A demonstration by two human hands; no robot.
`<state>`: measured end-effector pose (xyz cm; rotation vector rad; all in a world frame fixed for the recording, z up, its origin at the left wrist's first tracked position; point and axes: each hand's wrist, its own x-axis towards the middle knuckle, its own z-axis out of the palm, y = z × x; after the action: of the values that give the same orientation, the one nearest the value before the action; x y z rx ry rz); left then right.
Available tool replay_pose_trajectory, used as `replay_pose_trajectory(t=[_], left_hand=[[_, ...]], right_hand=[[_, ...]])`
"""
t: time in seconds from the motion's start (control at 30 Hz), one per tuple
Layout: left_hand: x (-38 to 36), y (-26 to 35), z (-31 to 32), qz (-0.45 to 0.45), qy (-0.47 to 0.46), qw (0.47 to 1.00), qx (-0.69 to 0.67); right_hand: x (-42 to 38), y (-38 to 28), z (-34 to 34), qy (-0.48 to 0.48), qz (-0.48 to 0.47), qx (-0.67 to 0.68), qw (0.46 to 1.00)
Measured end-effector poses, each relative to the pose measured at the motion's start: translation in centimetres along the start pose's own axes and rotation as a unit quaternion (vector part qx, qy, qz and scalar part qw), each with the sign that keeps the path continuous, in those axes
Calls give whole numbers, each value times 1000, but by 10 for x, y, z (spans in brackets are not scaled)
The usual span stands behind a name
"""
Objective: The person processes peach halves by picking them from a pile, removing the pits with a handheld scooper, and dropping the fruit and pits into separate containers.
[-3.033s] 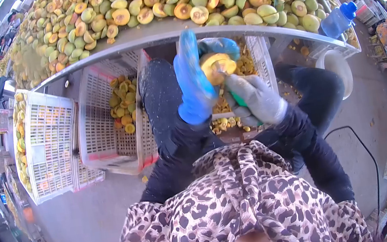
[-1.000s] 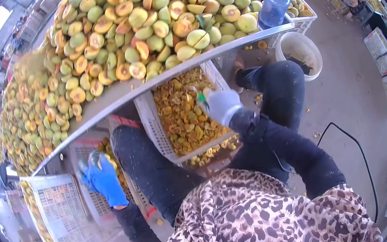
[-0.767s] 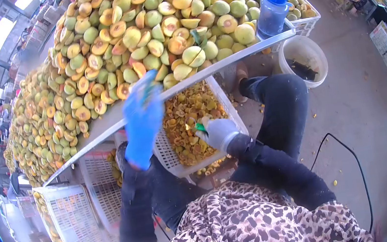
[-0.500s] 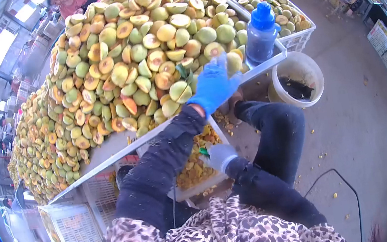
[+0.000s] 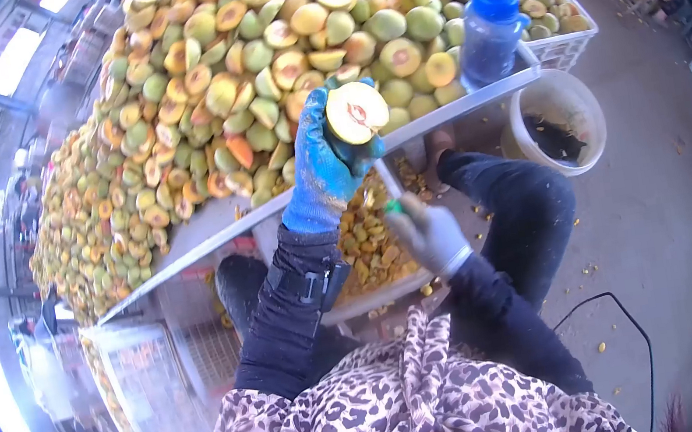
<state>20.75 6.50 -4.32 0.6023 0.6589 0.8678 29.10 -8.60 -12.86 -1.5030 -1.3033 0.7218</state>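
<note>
My left hand [image 5: 326, 166], in a blue glove, is closed around a halved fruit [image 5: 357, 113] whose pale cut face and reddish centre point up. It is over the near edge of the metal table [image 5: 217, 239], in front of a large heap of halved fruit [image 5: 213, 84]. Lower and to the right, my right hand [image 5: 430, 235], in a light grey glove, is closed on a small green-handled tool [image 5: 394, 207]; the rest of the tool cannot be made out. Beneath both hands sits a container of yellow fruit pieces [image 5: 368, 248].
A blue-capped bottle [image 5: 490, 32] stands on the table's right corner, beside a white crate of fruit [image 5: 574, 47]. Below it is a white bucket [image 5: 594, 124] with dark contents. Another white crate [image 5: 144, 386] is at the lower left. A black cable [image 5: 629, 313] lies on the floor.
My left hand has drawn back from the heap, turned palm up, and now holds a halved fruit. My right hand has moved slightly up and right. The view has shifted.
</note>
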Motion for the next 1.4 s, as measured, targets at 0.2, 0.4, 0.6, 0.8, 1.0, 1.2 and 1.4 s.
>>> replay_pose_trajectory(t=[0.2, 0.4, 0.6, 0.8, 1.0, 1.2, 1.4], left_hand=[[-67, -2, -7, 74, 8, 988, 132], [-98, -14, -23, 321, 6, 898, 300], [-120, 5, -43, 278, -74, 937, 196], [-137, 6, -62, 239, 42, 970, -14], [-143, 13, -110, 265, 73, 950, 148], [-175, 33, -102, 217, -2, 971, 97], [-180, 39, -127, 392, -161, 896, 137]], right_hand=[[17, -66, -24, 28, -92, -17, 995], [7, -89, -13, -24, -93, -37, 995], [-12, -109, -2, -113, -94, 21, 989], [-13, -127, 13, -276, 163, 137, 937], [-15, -138, 28, -399, 186, 100, 892], [-26, -155, 47, -407, 255, 145, 865], [-21, -159, 59, -458, 361, 194, 789]])
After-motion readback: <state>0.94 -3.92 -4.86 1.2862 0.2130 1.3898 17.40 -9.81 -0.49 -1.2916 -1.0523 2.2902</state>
